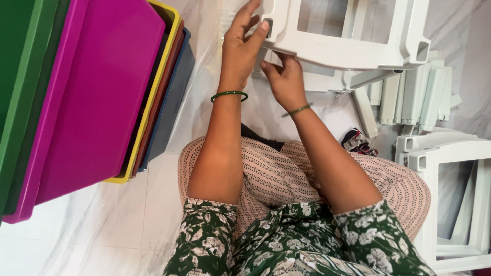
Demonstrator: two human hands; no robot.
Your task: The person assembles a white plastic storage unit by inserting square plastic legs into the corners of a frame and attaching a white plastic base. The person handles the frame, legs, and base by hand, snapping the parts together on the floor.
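Big bins [97, 97] in pink, green, yellow and blue lean on the left. A white plastic frame [348, 51] sits up on the marble floor [102, 235]. The left hand [243, 43] is open, fingers touching the frame's corner. The right hand [284, 76] curls under its edge.

White marble-patterned floor [102, 240]. Resting on it: stacked plastic bins [97, 97] in green, magenta, yellow, red and blue at left; white plastic frame parts [414, 94] at upper right; another white frame [450, 204] at right; a crumpled dark cloth [358, 142] between.
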